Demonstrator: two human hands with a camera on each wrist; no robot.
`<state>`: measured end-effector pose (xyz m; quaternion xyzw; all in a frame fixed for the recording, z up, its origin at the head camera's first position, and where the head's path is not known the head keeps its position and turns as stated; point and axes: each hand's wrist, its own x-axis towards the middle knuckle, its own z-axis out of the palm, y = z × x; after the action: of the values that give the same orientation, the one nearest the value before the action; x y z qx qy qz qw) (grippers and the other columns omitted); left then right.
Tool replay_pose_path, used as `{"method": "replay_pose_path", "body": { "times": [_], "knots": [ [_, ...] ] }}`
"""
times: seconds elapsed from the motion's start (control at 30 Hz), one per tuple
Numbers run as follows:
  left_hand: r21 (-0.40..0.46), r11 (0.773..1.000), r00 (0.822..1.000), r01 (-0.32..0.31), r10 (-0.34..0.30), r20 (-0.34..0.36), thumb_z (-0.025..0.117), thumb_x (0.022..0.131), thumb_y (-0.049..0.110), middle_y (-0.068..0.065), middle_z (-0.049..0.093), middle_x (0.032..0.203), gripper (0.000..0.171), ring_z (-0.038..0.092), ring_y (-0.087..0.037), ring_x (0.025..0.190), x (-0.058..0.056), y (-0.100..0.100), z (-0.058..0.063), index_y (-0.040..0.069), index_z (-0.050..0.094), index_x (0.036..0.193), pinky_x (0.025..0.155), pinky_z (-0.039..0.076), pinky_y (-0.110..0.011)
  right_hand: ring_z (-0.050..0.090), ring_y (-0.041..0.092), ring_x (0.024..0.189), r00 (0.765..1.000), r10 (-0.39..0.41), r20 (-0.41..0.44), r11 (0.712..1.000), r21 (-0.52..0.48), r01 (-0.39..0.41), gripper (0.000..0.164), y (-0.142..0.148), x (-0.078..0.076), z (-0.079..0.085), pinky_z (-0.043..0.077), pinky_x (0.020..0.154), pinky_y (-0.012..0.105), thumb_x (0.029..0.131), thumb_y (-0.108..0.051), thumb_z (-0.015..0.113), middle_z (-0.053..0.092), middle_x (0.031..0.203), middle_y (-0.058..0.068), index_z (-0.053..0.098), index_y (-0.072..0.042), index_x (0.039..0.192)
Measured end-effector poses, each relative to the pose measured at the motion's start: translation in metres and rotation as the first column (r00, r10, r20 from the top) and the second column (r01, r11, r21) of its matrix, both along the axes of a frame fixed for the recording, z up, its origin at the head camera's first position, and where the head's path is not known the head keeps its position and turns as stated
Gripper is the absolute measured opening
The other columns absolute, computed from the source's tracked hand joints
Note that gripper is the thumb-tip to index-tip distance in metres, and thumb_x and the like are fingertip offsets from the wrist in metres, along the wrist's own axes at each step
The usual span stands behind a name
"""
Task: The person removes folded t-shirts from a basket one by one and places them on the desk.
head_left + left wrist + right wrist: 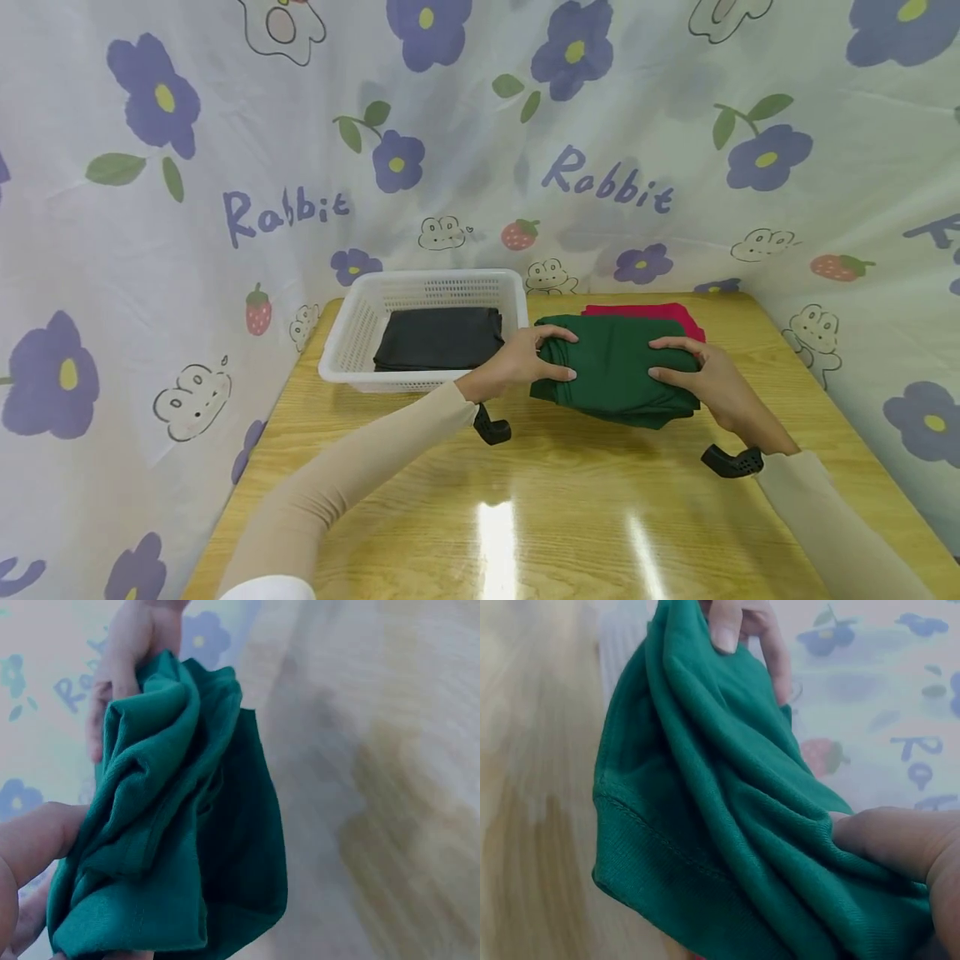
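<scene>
A folded green garment is held up between both hands, tilted above the table. My left hand grips its left side, thumb and fingers spread along the edge. At the opposite side my right hand holds it in the same way. In the left wrist view, folded layers of the green garment bulge between thumb and fingers. The right wrist view shows a ribbed, stitched band on the green garment, with the right thumb pressing into the cloth. Behind it lies a red cloth, partly hidden.
A white perforated plastic basket stands at the back left of the wooden table. Inside the basket lies a folded black cloth. A patterned curtain hangs behind the table and along its sides.
</scene>
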<state>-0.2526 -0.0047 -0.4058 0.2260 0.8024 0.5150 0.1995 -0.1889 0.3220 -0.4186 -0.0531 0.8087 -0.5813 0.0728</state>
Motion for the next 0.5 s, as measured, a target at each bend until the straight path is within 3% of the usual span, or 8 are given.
{"method": "replay_pose_path", "body": {
  "times": [0.1, 0.2, 0.3, 0.5],
  "knots": [
    [-0.015, 1.000, 1.000, -0.014, 0.014, -0.003, 0.088, 0.085, 0.025, 0.004, 0.049, 0.149, 0.050, 0.057, -0.018, 0.121, 0.007, 0.006, -0.006, 0.034, 0.068, 0.130, 0.089, 0.054, -0.034, 0.038, 0.040, 0.141, 1.000, 0.000, -0.005, 0.999, 0.037, 0.001, 0.057, 0.006, 0.003, -0.008, 0.057, 0.084, 0.025, 0.095, -0.026, 0.078, 0.020, 0.166, 0.020, 0.056, -0.006, 0.144],
    [-0.016, 1.000, 1.000, -0.019, 0.019, 0.000, 0.088, 0.085, 0.024, 0.002, 0.051, 0.147, 0.051, 0.060, -0.016, 0.112, 0.014, 0.010, -0.013, 0.031, 0.068, 0.131, 0.086, 0.054, -0.032, 0.020, 0.045, 0.150, 1.000, -0.001, -0.005, 0.997, 0.077, 0.002, 0.057, 0.012, 0.006, -0.016, 0.052, 0.085, 0.021, 0.094, -0.027, 0.078, 0.020, 0.166, 0.021, 0.057, -0.006, 0.143],
    [-0.017, 1.000, 1.000, -0.021, 0.021, 0.004, 0.088, 0.085, 0.023, 0.001, 0.052, 0.147, 0.051, 0.060, -0.015, 0.109, 0.020, 0.013, -0.021, 0.030, 0.068, 0.131, 0.086, 0.054, -0.031, 0.015, 0.050, 0.150, 1.000, 0.000, 0.011, 0.995, 0.100, -0.001, 0.057, 0.016, 0.009, -0.023, 0.049, 0.088, 0.020, 0.094, -0.028, 0.079, 0.022, 0.166, 0.022, 0.058, -0.007, 0.143],
    [-0.052, 0.998, 0.999, -0.038, 0.039, 0.020, 0.089, 0.084, 0.028, 0.002, 0.049, 0.151, 0.049, 0.056, -0.017, 0.122, 0.027, 0.016, -0.036, 0.036, 0.069, 0.128, 0.092, 0.052, -0.035, 0.013, 0.050, 0.151, 0.999, -0.001, 0.037, 0.992, 0.125, -0.003, 0.057, 0.020, 0.011, -0.036, 0.047, 0.097, 0.029, 0.093, -0.032, 0.079, 0.024, 0.165, 0.021, 0.060, -0.009, 0.142]
  ]
}}
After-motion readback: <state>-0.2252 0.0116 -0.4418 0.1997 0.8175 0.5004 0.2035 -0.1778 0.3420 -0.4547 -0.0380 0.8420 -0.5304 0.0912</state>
